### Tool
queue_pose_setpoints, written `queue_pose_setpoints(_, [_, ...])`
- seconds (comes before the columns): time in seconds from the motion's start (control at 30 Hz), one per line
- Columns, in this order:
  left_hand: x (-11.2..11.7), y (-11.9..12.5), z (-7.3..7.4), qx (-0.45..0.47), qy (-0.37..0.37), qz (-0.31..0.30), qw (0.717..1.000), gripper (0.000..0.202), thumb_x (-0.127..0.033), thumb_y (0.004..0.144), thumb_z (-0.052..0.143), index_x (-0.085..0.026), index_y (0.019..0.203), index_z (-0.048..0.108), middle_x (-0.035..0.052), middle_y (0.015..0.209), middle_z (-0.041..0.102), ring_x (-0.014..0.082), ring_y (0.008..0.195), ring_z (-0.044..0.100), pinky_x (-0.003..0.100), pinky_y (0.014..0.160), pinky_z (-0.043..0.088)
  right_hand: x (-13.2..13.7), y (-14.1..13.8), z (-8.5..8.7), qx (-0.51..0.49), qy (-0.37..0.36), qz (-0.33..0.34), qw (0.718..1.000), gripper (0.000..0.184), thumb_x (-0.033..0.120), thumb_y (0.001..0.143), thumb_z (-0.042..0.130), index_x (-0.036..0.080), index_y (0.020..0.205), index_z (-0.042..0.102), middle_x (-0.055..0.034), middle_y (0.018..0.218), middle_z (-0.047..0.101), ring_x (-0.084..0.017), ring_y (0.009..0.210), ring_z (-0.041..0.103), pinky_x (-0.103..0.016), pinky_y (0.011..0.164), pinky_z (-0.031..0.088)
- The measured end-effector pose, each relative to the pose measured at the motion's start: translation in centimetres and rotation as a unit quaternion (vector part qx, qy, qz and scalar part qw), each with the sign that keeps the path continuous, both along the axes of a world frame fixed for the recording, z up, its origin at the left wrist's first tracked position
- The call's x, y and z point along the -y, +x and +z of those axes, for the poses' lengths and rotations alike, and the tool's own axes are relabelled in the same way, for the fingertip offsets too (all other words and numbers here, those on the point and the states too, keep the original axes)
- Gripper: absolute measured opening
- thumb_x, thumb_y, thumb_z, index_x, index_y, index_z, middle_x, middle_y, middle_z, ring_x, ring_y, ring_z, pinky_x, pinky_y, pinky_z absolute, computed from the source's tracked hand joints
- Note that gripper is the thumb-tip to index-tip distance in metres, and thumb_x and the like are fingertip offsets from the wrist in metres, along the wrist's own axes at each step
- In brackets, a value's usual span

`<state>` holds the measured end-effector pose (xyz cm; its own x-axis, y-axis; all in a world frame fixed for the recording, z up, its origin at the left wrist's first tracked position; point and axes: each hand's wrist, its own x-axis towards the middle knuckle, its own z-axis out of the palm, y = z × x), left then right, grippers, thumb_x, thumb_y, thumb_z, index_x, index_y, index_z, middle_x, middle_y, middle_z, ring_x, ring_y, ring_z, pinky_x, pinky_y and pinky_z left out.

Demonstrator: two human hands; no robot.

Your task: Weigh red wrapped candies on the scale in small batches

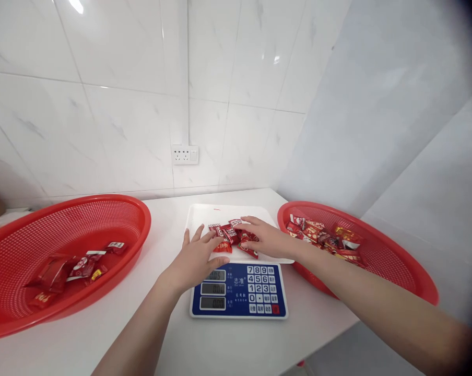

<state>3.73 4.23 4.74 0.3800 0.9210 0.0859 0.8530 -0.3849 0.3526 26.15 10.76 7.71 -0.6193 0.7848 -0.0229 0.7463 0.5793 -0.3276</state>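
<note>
Several small red snack packets (228, 235) lie in a heap on the white pan (200, 213) of a weighing scale. My left hand (199, 260) is at the pan's left, fingers spread, its index fingertip close to the packets and its thumb over the edge of the blue scale panel (239, 290). From the right, my right hand (265, 237) reaches over the heap with fingers and thumb apart, resting against the packets and covering some of them. Neither hand shows a packet gripped. Part of the scale's display (213, 289) is behind my left thumb.
To the left stands a big red perforated basket (136, 222) with several red packets inside. Another red basket (400, 261), holding a pile of packets, is at the right near the table's edge. A tiled wall with a socket (185, 154) rises behind the white table (169, 209).
</note>
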Motion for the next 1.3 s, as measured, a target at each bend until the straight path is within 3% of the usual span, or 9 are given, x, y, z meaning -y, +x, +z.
queue_pose_setpoints(0.13, [0.1, 0.2, 0.1, 0.014, 0.000, -0.012, 1.000, 0.056, -0.061, 0.085, 0.028, -0.033, 0.132, 0.039, -0.0001, 0.146, 0.036, 0.0328, 0.139, 0.009, 0.062, 0.109, 0.007, -0.6, 0.4, -0.5, -0.010, 0.018, -0.007, 1.000, 0.053, 0.036, 0.082, 0.056, 0.026, 0.133, 0.047, -0.0102, 0.146, 0.032, -0.026, 0.133, 0.030, -0.045, 0.106, 0.029])
queue_pose_setpoints(0.3, [0.4, 0.5, 0.3, 0.030, -0.009, -0.025, 0.999, 0.056, -0.061, 0.085, 0.030, -0.033, 0.132, 0.039, -0.0010, 0.144, 0.039, 0.0322, 0.139, 0.010, 0.062, 0.109, 0.006, -0.3, -0.1, -1.2, -0.012, 0.068, 0.073, 0.995, 0.042, 0.042, 0.082, 0.057, 0.031, 0.122, 0.058, -0.0061, 0.144, 0.035, -0.029, 0.134, 0.027, -0.051, 0.106, 0.026])
queue_pose_setpoints(0.47, [0.5, 0.2, 0.7, 0.026, -0.015, -0.012, 0.999, 0.051, -0.058, 0.085, 0.032, -0.033, 0.129, 0.042, -0.0013, 0.144, 0.039, 0.0309, 0.140, 0.011, 0.060, 0.110, 0.007, -0.7, -0.3, -1.9, -0.004, 0.113, 0.039, 0.993, 0.039, 0.038, 0.086, 0.052, 0.028, 0.122, 0.058, -0.0089, 0.139, 0.042, -0.029, 0.131, 0.031, -0.053, 0.104, 0.028])
queue_pose_setpoints(0.7, [0.7, 0.3, 0.9, 0.025, -0.004, -0.006, 1.000, 0.042, -0.052, 0.088, 0.034, -0.030, 0.121, 0.049, 0.0005, 0.142, 0.041, 0.0306, 0.139, 0.016, 0.060, 0.109, 0.012, 0.2, -0.4, -1.5, 0.020, 0.114, 0.106, 0.988, 0.046, 0.052, 0.085, 0.048, 0.031, 0.125, 0.055, -0.0069, 0.149, 0.028, -0.031, 0.136, 0.019, -0.054, 0.106, 0.022])
queue_pose_setpoints(0.97, [0.4, 0.3, 0.7, 0.037, 0.011, -0.014, 0.999, 0.043, -0.052, 0.087, 0.035, -0.029, 0.121, 0.049, 0.0029, 0.138, 0.045, 0.0267, 0.138, 0.020, 0.058, 0.110, 0.015, -0.4, 0.4, -1.4, 0.018, 0.090, 0.033, 0.995, 0.049, 0.051, 0.088, 0.042, 0.028, 0.130, 0.051, -0.0075, 0.146, 0.033, -0.032, 0.136, 0.020, -0.055, 0.106, 0.023])
queue_pose_setpoints(1.17, [0.2, 0.5, 0.4, 0.047, 0.019, -0.017, 0.999, 0.044, -0.053, 0.087, 0.035, -0.028, 0.120, 0.049, 0.0043, 0.135, 0.049, 0.0264, 0.136, 0.025, 0.058, 0.110, 0.014, -0.1, 2.2, -0.9, 0.025, 0.112, 0.018, 0.993, 0.040, 0.040, 0.084, 0.053, 0.024, 0.120, 0.060, -0.0089, 0.131, 0.052, -0.030, 0.128, 0.038, -0.051, 0.103, 0.032])
queue_pose_setpoints(1.3, [0.3, 0.7, 0.3, 0.049, 0.016, -0.023, 0.998, 0.041, -0.052, 0.087, 0.037, -0.028, 0.116, 0.052, 0.0028, 0.130, 0.053, 0.0251, 0.134, 0.029, 0.057, 0.110, 0.014, 0.4, 3.0, -0.9, 0.024, 0.089, 0.028, 0.995, 0.036, 0.036, 0.085, 0.051, 0.022, 0.115, 0.063, -0.0099, 0.135, 0.049, -0.025, 0.125, 0.042, -0.045, 0.103, 0.035])
